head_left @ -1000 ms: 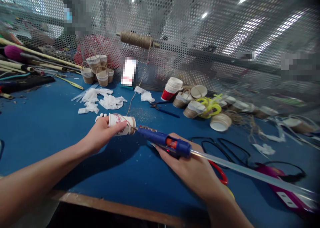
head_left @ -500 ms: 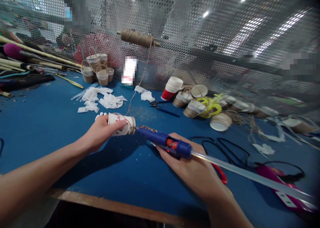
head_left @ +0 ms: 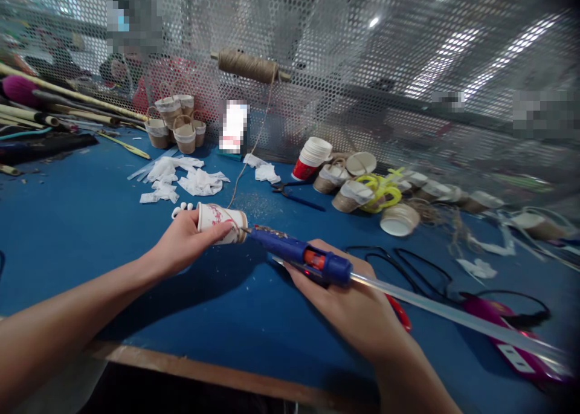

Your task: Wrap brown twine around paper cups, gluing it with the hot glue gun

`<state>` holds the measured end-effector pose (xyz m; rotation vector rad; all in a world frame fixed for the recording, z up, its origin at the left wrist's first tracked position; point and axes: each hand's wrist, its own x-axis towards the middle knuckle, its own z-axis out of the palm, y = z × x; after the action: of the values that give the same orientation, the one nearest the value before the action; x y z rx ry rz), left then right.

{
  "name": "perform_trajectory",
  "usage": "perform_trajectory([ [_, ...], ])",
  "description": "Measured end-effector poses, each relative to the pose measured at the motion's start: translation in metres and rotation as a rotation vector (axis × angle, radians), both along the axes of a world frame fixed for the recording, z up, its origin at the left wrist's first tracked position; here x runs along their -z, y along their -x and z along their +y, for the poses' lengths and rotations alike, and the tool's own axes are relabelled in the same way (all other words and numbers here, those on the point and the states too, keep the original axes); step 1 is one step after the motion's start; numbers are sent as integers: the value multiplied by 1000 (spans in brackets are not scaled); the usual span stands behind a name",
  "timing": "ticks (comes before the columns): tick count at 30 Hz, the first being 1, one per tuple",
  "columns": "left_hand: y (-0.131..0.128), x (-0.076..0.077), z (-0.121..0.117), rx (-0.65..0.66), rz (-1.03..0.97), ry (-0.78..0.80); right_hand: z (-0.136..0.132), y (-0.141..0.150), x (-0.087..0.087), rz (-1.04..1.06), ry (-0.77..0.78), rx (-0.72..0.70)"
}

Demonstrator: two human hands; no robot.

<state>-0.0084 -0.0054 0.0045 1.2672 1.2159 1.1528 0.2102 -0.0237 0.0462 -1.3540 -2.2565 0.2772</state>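
Note:
My left hand (head_left: 188, 242) is wrapped round a white paper cup (head_left: 209, 216) with a reddish print, lying sideways above the table. Its thumb presses near the cup's base, where twine (head_left: 242, 173) runs round it and up to a spool (head_left: 247, 65). In my right hand (head_left: 344, 305) is a blue hot glue gun (head_left: 290, 248), a long clear glue stick (head_left: 435, 308) sticking out of its back. The nozzle tip meets the cup near the base end; whether it touches the twine I cannot tell. My right fingers are mostly hidden under the gun.
White cloth scraps (head_left: 202, 182) and pliers (head_left: 299, 197) lie beyond the cup. Twine-wrapped cups (head_left: 185, 137) stand at back left. More cups, a red-and-white cup stack (head_left: 312, 158) and yellow-handled scissors (head_left: 385, 193) sit right. A purple power strip (head_left: 512, 335) and black cord (head_left: 408, 269) lie near right.
The cup has turned slightly in my left hand, its print now showing differently. The glue gun stays at its base end, shifted very slightly right in the view.

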Motion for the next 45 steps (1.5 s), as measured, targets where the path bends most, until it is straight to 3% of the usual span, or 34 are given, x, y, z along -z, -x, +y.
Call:
perform_trajectory([
  [16, 0, -2, -4, 14, 280, -380, 1, -3, -1, -13, -37, -11],
  [28, 0, -4, -5, 18, 299, -455, 1, -4, -1, -18, -33, -12],
  [34, 0, -4, -7, 101, 353, -574, 2, -4, -5, -16, -52, 7],
  [45, 4, -3, -8, 151, 510, -635, 2, -5, -6, 2, -70, 1],
])
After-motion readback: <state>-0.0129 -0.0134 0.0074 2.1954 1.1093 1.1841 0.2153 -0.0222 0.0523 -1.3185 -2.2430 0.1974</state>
